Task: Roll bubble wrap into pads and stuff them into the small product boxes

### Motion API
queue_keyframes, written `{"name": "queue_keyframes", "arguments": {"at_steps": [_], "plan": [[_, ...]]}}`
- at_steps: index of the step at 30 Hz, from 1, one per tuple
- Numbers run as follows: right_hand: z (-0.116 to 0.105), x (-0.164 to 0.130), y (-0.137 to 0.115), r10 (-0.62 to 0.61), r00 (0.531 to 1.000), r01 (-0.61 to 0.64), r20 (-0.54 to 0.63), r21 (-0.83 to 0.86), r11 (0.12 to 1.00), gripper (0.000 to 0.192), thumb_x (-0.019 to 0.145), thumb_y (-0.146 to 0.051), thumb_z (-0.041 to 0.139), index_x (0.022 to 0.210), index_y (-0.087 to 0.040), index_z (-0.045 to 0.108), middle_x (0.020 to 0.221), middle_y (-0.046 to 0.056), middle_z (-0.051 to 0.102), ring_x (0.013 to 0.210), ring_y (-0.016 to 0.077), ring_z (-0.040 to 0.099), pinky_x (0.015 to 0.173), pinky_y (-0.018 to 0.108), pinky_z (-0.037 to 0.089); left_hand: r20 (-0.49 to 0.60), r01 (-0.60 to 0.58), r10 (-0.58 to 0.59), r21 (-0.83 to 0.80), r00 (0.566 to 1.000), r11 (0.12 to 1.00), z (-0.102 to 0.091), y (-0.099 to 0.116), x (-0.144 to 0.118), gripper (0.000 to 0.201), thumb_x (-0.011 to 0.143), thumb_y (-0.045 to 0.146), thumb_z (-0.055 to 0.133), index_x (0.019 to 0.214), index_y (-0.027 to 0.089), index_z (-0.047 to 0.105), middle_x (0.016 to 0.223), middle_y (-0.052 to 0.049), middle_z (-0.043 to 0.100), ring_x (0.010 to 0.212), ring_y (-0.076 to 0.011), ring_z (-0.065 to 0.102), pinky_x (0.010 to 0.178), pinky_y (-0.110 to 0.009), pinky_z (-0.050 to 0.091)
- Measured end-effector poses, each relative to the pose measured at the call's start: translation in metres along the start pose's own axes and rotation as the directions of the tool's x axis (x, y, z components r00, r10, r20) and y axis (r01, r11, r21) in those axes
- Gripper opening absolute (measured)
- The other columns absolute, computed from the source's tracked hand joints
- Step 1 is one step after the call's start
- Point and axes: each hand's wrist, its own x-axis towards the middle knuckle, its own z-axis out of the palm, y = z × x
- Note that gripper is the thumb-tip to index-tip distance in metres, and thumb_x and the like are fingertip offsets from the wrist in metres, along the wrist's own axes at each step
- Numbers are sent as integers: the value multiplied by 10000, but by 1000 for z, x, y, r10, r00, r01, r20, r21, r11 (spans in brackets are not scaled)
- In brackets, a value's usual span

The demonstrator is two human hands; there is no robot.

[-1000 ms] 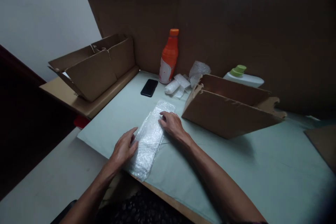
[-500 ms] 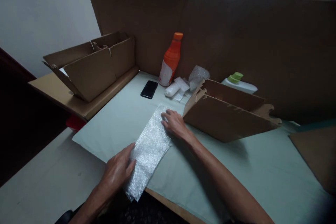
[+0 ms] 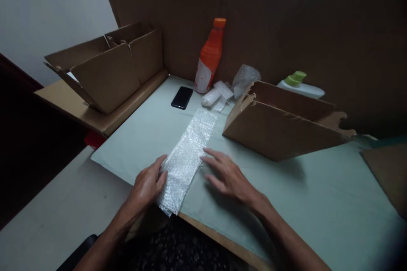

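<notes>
On the table (image 3: 140, 135), I note the left hand (image 3: 148, 184) half-curled at bubble wrap (image 3: 190, 148), grip unclear; right hand (image 3: 229, 175) spread, holding nothing; step seems straightening, next wants edges aligned

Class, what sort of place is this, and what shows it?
Probably a makeshift indoor workstation: a tall brown cardboard screen stands behind a pale green tabletop, where a long strip of clear bubble wrap lies.
</notes>
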Motion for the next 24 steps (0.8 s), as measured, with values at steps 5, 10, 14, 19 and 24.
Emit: {"name": "queue_keyframes", "arguments": {"at_steps": [5, 10, 14, 19, 24], "plan": [[37, -42, -66, -153, 967, 131, 202, 117, 984, 682, 857, -301, 687, 1482, -208, 430, 1600, 142, 384, 1433, 308, 370, 1135, 521, 361, 48, 41, -46, 98, 998, 994, -6, 1, -7, 539, 946, 339, 412, 1460, 185, 466, 967, -111, 741, 881, -286, 705, 779, -368, 495], [66, -30, -90, -104, 980, 102, 168, 17, 995, 611, 872, -197, 648, 1446, -157, 441, 1541, 168, 454, 1376, 340, 421, 1085, 526, 400, 110, 26, -50, 204, 993, 979, -12, 6, -4, 564, 948, 366, 445, 1483, 188, 442, 881, -95, 737, 853, -288, 710, 761, -358, 487], [69, -21, -89, -93, 988, 98, 121, -39, 994, 478, 863, -112, 599, 1333, -147, 523, 1418, 154, 553, 1236, 316, 514, 985, 466, 475, 128, -10, -12, 167, 992, 986, -14, 3, 3, 549, 937, 375, 469, 1457, 199, 468, 783, -43, 707, 752, -247, 684, 706, -315, 467], [76, -8, -82, -151, 986, 158, 67, -120, 980, 332, 901, -144, 592, 1232, -136, 583, 1209, 139, 654, 1021, 282, 579, 835, 432, 499, 158, -14, -11, 156, 987, 988, -15, 3, 9, 579, 899, 356, 517, 1447, 168, 487, 760, -44, 688, 752, -259, 670, 697, -319, 447], [86, -1, -62, -134, 986, 144, -102, 101, 984, 307, 834, -35, 568, 1101, -159, 656, 1101, 109, 712, 977, 249, 609, 871, 409, 484, 102, 1, 5, -52, 995, 999, -39, -1, 5, 579, 960, 485, 420, 1423, 152, 520, 809, -43, 692, 734, -221, 640, 704, -318, 462]]}}
